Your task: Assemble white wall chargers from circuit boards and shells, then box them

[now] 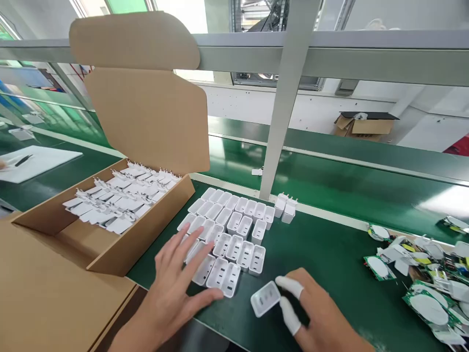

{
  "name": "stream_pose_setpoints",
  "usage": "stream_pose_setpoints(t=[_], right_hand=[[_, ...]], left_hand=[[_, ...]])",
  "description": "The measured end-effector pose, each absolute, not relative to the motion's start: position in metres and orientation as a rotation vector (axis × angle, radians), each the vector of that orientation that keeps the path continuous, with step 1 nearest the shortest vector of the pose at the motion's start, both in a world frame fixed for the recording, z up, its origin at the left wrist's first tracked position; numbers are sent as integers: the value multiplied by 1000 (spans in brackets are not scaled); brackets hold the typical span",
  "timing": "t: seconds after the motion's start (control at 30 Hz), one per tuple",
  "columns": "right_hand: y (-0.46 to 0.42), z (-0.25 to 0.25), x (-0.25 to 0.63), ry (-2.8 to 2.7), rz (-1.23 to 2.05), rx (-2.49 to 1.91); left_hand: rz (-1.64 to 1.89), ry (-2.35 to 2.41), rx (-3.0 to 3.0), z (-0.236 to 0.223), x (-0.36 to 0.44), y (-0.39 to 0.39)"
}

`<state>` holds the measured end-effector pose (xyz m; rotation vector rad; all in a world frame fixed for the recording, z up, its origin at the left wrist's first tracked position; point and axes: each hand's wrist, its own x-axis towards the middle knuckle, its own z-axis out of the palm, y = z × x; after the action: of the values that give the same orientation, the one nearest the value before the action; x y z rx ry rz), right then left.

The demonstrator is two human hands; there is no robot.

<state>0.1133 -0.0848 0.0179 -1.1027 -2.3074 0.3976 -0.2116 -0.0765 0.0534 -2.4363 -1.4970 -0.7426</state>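
Note:
My right hand point(311, 308), with white finger cots on its thumb and forefinger, pinches the right end of a white plastic charger case point(264, 299). The case's hollow side faces up and small slots show in its floor. Over the left part of a block of similar charger cases point(222, 244) my left hand point(179, 278) lies spread, its fingers apart and hiding some of them. These cases stand in rows, open side up. Two closed white chargers point(285, 208) with prongs stand behind the rows, near the metal post.
An open cardboard box point(161, 230) at left holds layers of white chargers point(120, 195). Circuit boards point(427, 303) with white parts are heaped at right on the green table point(330, 254). A metal post point(284, 107) rises behind. Part of another person's hand point(3, 165) shows at far left.

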Motion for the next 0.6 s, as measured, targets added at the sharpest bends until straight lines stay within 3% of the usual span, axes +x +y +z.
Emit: stream_pose_setpoints(t=[0.27, 0.43, 0.6], right_hand=[[-101, -13, 90, -2460, 114, -1064], [-107, 3, 112, -2374, 199, -1056], [-119, 9, 140, -2407, 209, -981]], left_hand=[[-411, -901, -2910, 68, -149, -72], [-829, -1164, -2606, 76, -131, -48], [-1152, -1315, -2257, 132, -135, -21]])
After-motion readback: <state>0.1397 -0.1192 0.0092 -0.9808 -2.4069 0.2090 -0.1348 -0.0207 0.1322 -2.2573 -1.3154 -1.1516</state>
